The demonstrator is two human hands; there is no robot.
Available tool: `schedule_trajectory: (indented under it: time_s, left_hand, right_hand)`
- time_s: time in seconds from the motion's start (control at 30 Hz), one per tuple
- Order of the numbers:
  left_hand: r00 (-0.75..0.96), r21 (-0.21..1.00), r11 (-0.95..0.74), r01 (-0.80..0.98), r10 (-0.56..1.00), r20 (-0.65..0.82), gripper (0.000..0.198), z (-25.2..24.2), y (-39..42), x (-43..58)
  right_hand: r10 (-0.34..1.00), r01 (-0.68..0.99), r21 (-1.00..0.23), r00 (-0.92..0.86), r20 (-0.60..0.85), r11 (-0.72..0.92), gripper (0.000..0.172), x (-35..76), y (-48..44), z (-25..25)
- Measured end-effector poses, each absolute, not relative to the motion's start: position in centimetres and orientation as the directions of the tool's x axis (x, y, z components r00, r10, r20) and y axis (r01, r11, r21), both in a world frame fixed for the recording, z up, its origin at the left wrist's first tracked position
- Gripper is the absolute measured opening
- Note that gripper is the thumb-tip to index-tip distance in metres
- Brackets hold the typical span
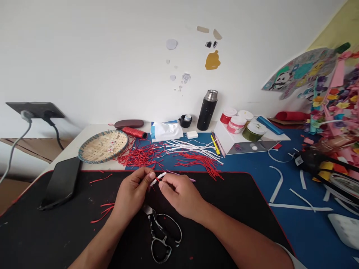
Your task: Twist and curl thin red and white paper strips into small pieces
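Over the black mat, my left hand pinches a short white cord piece between thumb and fingertips. Close beside it, my right hand has thumb and forefinger pressed together on a thin red cord that crosses the white piece. How the two cords are joined is too small to make out. Below my hands lies a pair of scissors with dark handles, its blades partly hidden by my left hand. A thin purple stick shows behind my right hand.
Behind the mat lie red cords and white cords. A shallow woven basket and phone are at left. A black flask and lidded jars stand at the back. White strips lie at right.
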State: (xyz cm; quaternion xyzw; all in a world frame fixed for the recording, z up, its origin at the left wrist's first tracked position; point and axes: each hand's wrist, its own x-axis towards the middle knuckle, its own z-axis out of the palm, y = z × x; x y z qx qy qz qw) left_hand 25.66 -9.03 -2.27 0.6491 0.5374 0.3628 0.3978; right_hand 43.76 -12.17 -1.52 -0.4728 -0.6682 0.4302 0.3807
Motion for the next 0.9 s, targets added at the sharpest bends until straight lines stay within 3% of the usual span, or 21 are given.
schedule_trajectory:
  time_s: [0.2,0.47,0.67,0.9]
  left_hand:
    - [0.17,0.886,-0.207,0.415,0.974,0.148,0.026,-2.2,-9.2,25.8]
    - [0.178,0.904,-0.212,0.371,0.972,0.155,0.023,-2.1,-9.7,26.1]
    - [0.166,0.876,-0.252,0.41,0.966,0.201,0.023,-1.6,-9.9,26.0]
    - [0.207,0.855,-0.279,0.437,0.956,0.206,0.024,-1.4,-10.0,26.3]
  right_hand:
    - [0.955,0.323,-0.944,-0.295,-0.029,0.071,0.029,44.2,-11.9,-1.7]
    - [0.915,0.301,-0.952,-0.366,-0.169,-0.056,0.023,44.6,-11.7,-2.7]
    - [0.921,0.19,-0.979,-0.361,-0.146,-0.081,0.02,44.7,-11.3,-2.7]
    - [0.957,0.038,-0.997,-0.28,-0.078,-0.07,0.032,45.1,-10.7,-2.4]
